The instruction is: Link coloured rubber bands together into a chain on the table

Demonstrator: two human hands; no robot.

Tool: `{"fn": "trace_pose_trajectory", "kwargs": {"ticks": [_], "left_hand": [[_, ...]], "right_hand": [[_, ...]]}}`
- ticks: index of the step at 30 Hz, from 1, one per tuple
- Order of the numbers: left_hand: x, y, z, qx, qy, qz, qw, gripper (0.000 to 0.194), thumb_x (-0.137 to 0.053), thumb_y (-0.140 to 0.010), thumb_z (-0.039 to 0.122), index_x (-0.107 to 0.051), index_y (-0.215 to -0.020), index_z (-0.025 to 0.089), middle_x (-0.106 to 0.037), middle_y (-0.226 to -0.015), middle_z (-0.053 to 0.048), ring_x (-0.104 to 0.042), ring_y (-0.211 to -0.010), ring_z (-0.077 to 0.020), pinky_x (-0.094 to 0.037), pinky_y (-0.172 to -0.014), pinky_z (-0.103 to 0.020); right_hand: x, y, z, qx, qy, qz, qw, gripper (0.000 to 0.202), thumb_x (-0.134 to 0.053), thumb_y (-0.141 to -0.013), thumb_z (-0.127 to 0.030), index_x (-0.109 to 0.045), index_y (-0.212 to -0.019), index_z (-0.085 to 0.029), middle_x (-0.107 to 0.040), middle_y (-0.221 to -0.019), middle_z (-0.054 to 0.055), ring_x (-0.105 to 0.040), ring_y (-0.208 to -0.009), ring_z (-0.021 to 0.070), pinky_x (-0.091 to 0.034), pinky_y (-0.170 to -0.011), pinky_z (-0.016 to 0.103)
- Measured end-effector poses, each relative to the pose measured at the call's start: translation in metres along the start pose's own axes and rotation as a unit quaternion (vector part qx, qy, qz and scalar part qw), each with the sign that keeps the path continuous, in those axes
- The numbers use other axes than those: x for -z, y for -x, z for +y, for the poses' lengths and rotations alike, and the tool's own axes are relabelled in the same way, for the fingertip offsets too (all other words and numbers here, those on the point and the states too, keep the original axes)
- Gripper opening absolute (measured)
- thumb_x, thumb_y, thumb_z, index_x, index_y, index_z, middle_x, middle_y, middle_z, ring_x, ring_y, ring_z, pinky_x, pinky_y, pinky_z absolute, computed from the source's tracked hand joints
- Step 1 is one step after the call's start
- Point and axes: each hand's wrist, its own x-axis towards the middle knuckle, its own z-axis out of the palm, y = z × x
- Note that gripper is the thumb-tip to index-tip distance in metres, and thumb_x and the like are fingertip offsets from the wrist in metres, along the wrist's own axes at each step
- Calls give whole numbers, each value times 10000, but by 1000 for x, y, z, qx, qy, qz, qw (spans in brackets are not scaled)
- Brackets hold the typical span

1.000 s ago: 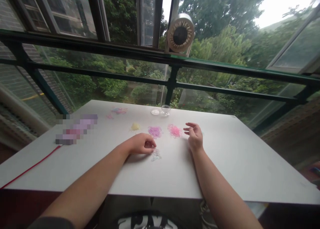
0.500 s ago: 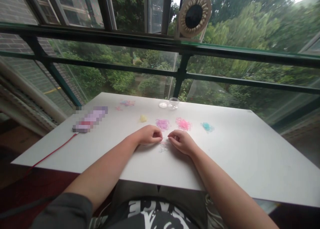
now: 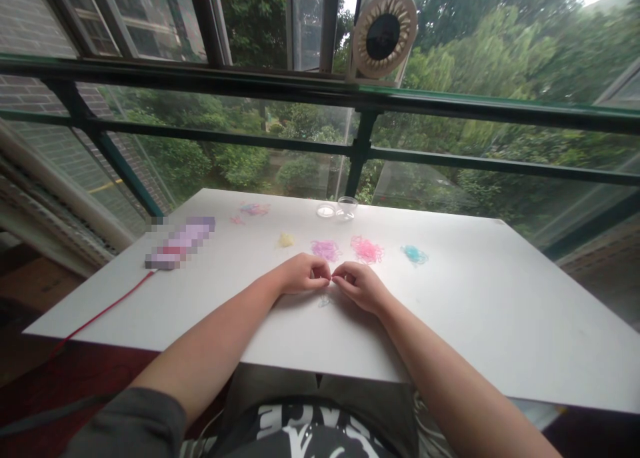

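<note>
Left hand and right hand meet by pale bands, toward tabletop's near edge
Fingers pinched, likely for precision; anything held unclear.

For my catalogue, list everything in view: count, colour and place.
Band heaps: five; purple, pink, teal, yellow, mixed; across table
Loose bands: uncountable, pale, table centre
Tub: one, clear, far edge
Lid: one, clear, beside tub
Pixelated object: one, purplish, table left
Cord: one, red, table left
Table: one, white, foreground
Round device: one, silvery, at window
Railing: one, green, beyond table
Windows: several, grey, behind railing
Trees: many, green, outside
Brick wall: one, grey, outside left
Shirt: one, dark, bottom
Arms: two, bare, foreground
Left grip: one, table centre
Right grip: one, table centre
</note>
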Motion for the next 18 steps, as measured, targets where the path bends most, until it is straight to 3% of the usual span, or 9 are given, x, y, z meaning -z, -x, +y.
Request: {"fn": "trace_pose_trajectory", "kwargs": {"ticks": [9, 18], "left_hand": [[1, -1, 3, -13, -6, 34, 999, 145, -606, -687, 267, -588, -729, 129, -602, -663, 4, -497, -566, -64, -376, -535, -175], [-1, -3, -3, -36, -3, 55, 998, 109, -597, -689, 240, -586, -711, 134, -607, -666, 5, -513, -595, -70, -377, -563, -183]], "right_hand": [[0, -1, -1, -11, 7, -8, 1000, 106, -526, -737, -216, -621, -747, -170, -536, -566, -22, -423, -487, 84, -314, -474, 202], [2, -2, 3, -16, -14, -15, 1000, 90, -497, -741, -205, -571, -696, -178, -466, -522, -42, -399, -496, 88, -303, -483, 198]]}}
